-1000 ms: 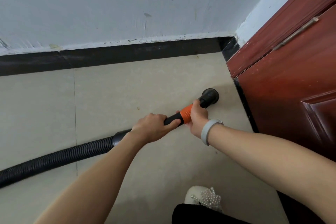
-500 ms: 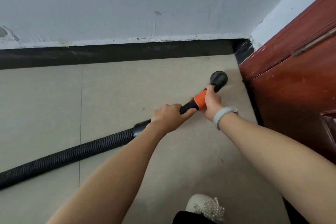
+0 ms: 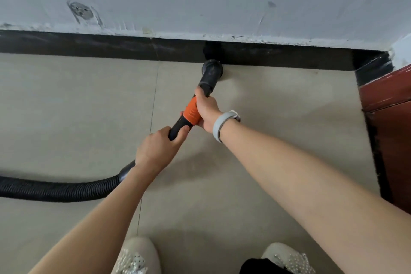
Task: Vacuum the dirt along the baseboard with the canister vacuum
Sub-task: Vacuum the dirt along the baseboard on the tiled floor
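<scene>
While my left hand [image 3: 155,151] grips the black wand behind the orange collar [image 3: 191,113], my right hand [image 3: 205,108] wraps its fingers round the collar; the nozzle [image 3: 211,71] sits at the black baseboard [image 3: 111,45], apparently touching it, hose [image 3: 55,191] trailing left.

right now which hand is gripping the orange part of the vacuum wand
The right hand, the one with the grey wristband, grips the orange collar; the left hand holds the black tube behind it.
</scene>
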{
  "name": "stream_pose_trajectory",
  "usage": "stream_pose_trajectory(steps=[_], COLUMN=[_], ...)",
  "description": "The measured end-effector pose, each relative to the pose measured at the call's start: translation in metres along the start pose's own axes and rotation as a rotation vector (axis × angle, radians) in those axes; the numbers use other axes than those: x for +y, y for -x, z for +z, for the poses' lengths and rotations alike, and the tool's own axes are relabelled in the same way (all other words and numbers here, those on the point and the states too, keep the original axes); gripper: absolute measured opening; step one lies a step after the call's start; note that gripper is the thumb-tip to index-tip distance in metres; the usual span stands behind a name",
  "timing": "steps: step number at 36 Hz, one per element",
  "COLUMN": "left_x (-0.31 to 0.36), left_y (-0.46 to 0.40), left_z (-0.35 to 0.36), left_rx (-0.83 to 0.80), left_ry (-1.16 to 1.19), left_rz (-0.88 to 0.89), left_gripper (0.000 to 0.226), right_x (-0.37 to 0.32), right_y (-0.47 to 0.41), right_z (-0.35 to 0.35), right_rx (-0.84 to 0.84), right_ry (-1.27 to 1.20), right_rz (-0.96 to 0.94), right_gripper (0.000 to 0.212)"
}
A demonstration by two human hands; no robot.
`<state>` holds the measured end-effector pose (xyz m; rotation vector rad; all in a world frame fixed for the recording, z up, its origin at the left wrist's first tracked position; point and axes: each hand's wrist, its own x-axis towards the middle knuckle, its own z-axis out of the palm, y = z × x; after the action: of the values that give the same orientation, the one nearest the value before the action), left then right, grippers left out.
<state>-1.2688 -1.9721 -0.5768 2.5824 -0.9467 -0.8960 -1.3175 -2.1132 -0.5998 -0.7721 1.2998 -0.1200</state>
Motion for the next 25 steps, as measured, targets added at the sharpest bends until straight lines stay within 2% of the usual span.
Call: stream_pose_trajectory(steps=[4,8,10,16,22,25], left_x=[-0.021,-0.030,-0.036,-0.050,-0.042,-0.038], left_y=[0.010,0.029,0.046,0.087,0.090,0.075], left_z=[-0.008,-0.011,-0.008,0.000,-0.014,-0.029], left_rx=[0.003,-0.051,-0.089,-0.207,-0.285,-0.333], left_ry=[0.079,0.095,0.056,-0.132,-0.193,-0.142], left_rz=[-0.015,-0.015,-0.011,0.079,0.096,0.065], left_gripper=[0.053,0.051,0.049,0.046,0.047,0.050], right_x=[0.010,0.027,0.044,0.093,0.096,0.083], right_y=[0.004,0.021,0.036,0.080,0.086,0.081], right_z=[0.022,0.024,0.018,-0.010,-0.013,-0.006], right_rx=[-0.052,-0.024,0.001,0.008,0.061,0.089], right_ry=[0.058,0.033,0.012,-0.154,-0.185,-0.189], right_rz=[0.037,0.072,0.115,0.229,0.251,0.240], right_gripper=[0.070,0.058,0.048,0.043,0.049,0.050])
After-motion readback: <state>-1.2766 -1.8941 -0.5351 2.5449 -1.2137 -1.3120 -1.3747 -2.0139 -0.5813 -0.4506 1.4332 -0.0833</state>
